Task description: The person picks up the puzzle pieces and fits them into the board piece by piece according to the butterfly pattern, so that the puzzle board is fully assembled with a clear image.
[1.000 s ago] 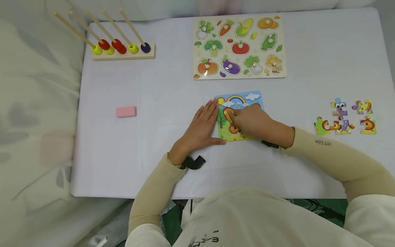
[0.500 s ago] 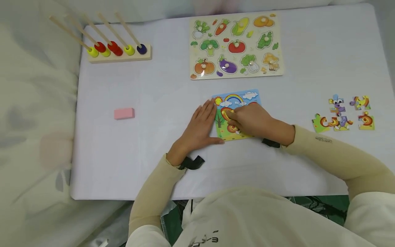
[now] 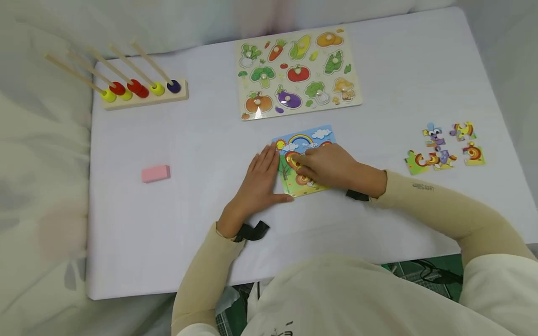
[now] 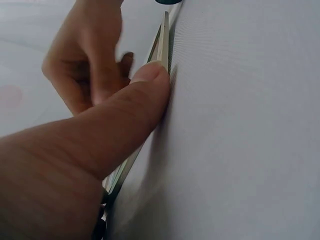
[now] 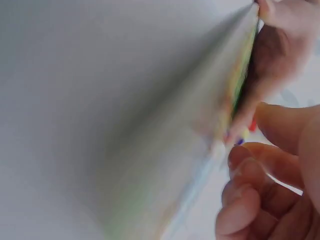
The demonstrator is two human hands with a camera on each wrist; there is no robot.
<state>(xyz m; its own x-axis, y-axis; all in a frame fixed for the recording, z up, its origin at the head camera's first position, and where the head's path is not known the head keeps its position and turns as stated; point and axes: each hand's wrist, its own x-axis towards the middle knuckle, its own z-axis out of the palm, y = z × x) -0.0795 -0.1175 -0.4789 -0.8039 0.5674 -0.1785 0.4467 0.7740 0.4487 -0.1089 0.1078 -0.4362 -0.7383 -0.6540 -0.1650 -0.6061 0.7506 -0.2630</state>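
Note:
A small picture puzzle [image 3: 289,181] with a sun, a rainbow and round orange-red shapes lies on the white table. My left hand [image 3: 259,182] rests along its left side, fingers extended, with the thumb [image 4: 150,75] at the near edge. Over the middle of the picture is my right hand [image 3: 329,164], its index fingertip at an orange-red round shape and the other fingers curled. The right wrist view shows a gap between the right thumb [image 5: 280,125] and the bent fingers, with nothing gripped there. The right hand covers much of the puzzle's right part.
Several loose jigsaw pieces [image 3: 442,158] lie to the right. Behind the puzzle is a vegetable peg board [image 3: 277,86]. A bead stacker [image 3: 147,100] with tall wooden rods stands at the back left, and a pink block [image 3: 155,173] lies in front of it.
The head view has turned, shifting the whole scene leftward and tilting it. Both hands stay at the puzzle, with the right index fingertip still at the orange-red shape.

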